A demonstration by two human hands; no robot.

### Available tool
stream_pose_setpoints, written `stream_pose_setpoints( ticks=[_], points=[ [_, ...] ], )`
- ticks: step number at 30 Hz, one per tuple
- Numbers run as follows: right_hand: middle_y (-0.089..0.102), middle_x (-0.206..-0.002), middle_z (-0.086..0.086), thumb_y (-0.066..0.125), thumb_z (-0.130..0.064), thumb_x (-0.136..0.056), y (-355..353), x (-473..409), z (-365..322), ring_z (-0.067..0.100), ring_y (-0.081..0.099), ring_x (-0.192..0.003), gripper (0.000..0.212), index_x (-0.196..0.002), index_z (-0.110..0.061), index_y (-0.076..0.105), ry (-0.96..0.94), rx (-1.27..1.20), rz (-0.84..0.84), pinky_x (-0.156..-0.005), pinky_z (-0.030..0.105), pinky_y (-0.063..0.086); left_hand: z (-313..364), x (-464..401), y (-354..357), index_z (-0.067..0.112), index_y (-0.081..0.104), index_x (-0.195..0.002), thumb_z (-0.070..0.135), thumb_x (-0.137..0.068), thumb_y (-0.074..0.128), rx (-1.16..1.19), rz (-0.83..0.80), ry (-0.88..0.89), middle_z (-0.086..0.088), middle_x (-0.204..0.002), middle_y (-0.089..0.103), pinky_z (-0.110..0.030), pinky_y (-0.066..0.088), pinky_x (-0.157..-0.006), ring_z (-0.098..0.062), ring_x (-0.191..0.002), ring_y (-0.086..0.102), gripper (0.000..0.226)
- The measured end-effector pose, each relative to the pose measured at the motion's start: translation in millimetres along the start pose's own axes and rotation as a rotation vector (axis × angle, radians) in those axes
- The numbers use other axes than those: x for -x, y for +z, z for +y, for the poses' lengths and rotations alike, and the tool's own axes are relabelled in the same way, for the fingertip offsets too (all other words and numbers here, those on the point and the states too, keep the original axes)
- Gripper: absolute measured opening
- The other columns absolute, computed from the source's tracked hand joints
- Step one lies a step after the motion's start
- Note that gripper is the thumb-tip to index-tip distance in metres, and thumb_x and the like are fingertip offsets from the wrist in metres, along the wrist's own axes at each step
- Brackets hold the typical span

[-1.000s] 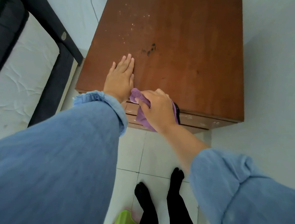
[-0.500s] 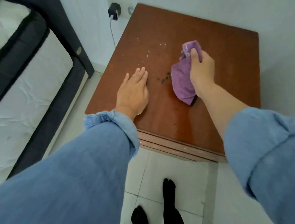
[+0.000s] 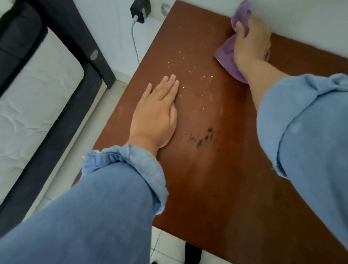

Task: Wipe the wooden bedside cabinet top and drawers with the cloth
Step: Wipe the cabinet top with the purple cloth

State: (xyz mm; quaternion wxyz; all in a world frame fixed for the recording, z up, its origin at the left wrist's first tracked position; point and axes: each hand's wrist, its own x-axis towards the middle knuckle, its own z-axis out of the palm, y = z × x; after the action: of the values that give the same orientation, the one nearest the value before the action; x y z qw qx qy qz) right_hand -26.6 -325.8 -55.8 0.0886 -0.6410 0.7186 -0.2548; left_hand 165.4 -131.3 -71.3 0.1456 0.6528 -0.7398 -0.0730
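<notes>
The brown wooden cabinet top (image 3: 215, 180) fills the middle of the head view. White specks lie scattered on its far left part, and dark smudges (image 3: 203, 137) mark its middle. My left hand (image 3: 156, 112) lies flat on the top near the left edge, fingers straight. My right hand (image 3: 251, 46) grips a purple cloth (image 3: 225, 55) and presses it on the far right part of the top, against the white wall. The drawers are out of sight below the front edge.
A bed with a white mattress (image 3: 28, 94) and dark frame stands at the left. A black charger (image 3: 141, 8) with a grey cable is plugged into the wall behind the cabinet. White wall borders the cabinet's far and right sides. Tiled floor and dark-socked feet (image 3: 192, 256) show below.
My right hand has carried the cloth from the front drawer edge up onto the top and on to its far right part by the wall. The left hand stays flat on the top.
</notes>
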Motion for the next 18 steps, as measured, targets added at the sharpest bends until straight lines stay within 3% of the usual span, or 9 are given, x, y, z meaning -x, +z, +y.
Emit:
stream_pose_setpoints(
  ticks=[4, 10, 15, 18],
  points=[
    [0.06, -0.123, 0.01, 0.036, -0.03, -0.091, 10, -23, 0, 0.032, 0.051, -0.117, 0.039, -0.117, -0.014, 0.06, -0.24, 0.119, -0.107, -0.097, 0.039, 0.038, 1, -1, -3, 0.015, 0.029, -0.148, 0.021, -0.094, 0.022, 0.018, -0.038, -0.015, 0.003, -0.156, 0.025, -0.031, 0.006, -0.12, -0.01, -0.145, 0.017, 0.055],
    [0.06, -0.122, 0.014, 0.038, -0.029, -0.092, 18, -47, -7, 0.035, 0.05, -0.115, 0.038, -0.116, -0.013, 0.063, -0.332, 0.163, -0.132, -0.096, 0.04, 0.037, 2, -2, -3, 0.016, 0.029, -0.148, 0.023, -0.093, 0.019, 0.034, -0.049, -0.032, 0.003, -0.156, 0.025, -0.031, 0.006, -0.12, -0.009, -0.144, 0.016, 0.057],
    [0.057, -0.134, -0.002, 0.042, -0.031, -0.09, 16, -24, -6, 0.026, 0.048, -0.124, 0.039, -0.121, -0.026, 0.063, -0.431, 0.117, -0.216, -0.105, 0.031, 0.032, 1, -2, -3, 0.016, 0.029, -0.148, 0.024, -0.093, 0.018, 0.03, -0.04, -0.029, 0.004, -0.155, 0.026, -0.03, 0.005, -0.12, -0.009, -0.144, 0.017, 0.057],
    [0.06, -0.131, -0.008, 0.044, -0.031, -0.087, 10, 30, -16, 0.025, 0.052, -0.116, 0.039, -0.12, -0.03, 0.064, -0.478, 0.062, -0.234, -0.101, 0.031, 0.035, -2, -4, -2, 0.016, 0.029, -0.148, 0.025, -0.092, 0.016, 0.018, -0.043, -0.025, 0.003, -0.156, 0.026, -0.03, 0.004, -0.119, -0.01, -0.144, 0.018, 0.059]
  ],
)
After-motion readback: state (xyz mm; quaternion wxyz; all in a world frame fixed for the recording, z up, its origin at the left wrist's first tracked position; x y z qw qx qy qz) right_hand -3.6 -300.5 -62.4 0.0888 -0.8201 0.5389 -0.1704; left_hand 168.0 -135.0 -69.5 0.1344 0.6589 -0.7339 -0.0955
